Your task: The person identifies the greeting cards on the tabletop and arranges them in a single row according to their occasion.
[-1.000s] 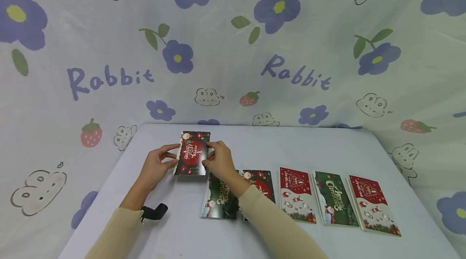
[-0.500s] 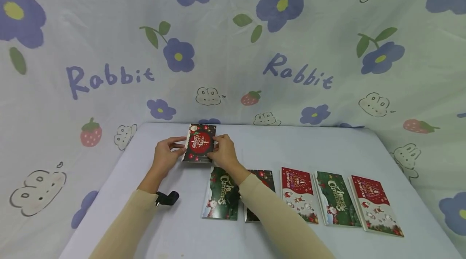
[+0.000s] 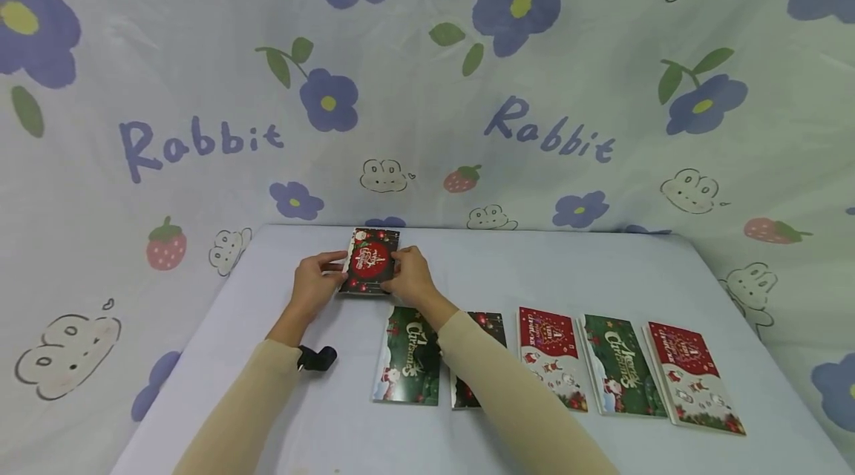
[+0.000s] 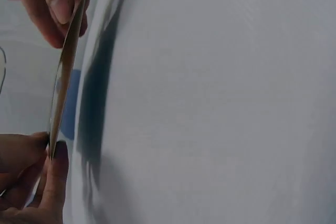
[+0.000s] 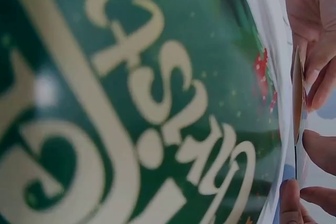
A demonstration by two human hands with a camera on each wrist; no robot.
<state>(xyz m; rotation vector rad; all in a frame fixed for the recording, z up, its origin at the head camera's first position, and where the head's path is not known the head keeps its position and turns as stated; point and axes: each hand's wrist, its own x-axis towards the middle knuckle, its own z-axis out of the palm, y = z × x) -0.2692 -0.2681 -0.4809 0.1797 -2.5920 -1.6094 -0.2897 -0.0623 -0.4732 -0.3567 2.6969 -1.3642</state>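
Note:
A dark Christmas card with a red circle on its front is held near the table's back edge in the head view. My left hand pinches its left edge, and my right hand pinches the right edge. Both wrist views show the card nearly edge-on, slightly bowed, with a shadow on the table beside it in the left one. Below my right wrist lies a green Christmas card; in the right wrist view that green card fills much of the picture.
To the right stand several more cards in a row: a dark one partly hidden by my right sleeve, a red and white one, a green one and another red and white one. A patterned curtain hangs behind the white table.
Both hands have carried the dark card away from me and slightly right, toward the table's back edge. The cards in the row have stayed in place.

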